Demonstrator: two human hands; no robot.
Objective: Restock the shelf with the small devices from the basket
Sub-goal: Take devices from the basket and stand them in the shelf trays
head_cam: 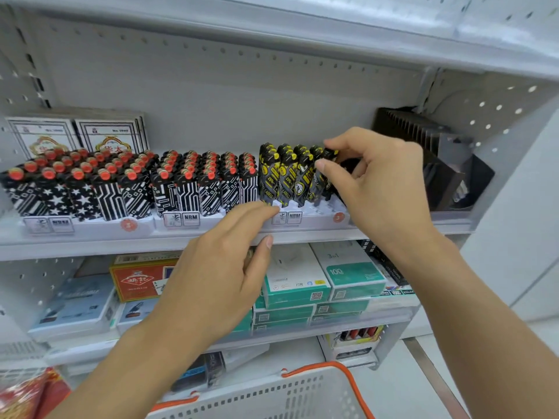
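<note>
Head view: close, facing forward-down at shelf (181, 241), basket (272, 397) below.

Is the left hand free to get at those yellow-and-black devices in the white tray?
Probably yes. The left hand is open, its fingertips at the white tray front, with nothing between them and the yellow-and-black devices. The right hand works further right.

- A pale grey metal shelving unit (272, 237) fills the view, with a pegboard back panel (211, 95) dotted with rows of small holes.
- Its perforated side panel (496, 116) closes the right end.
- Another shelf (332, 28) overhangs the top.
- A white wall panel (520, 222) stands to the right.
- The floor (423, 388) below is light grey.
- Lighting is even and bright.
</note>
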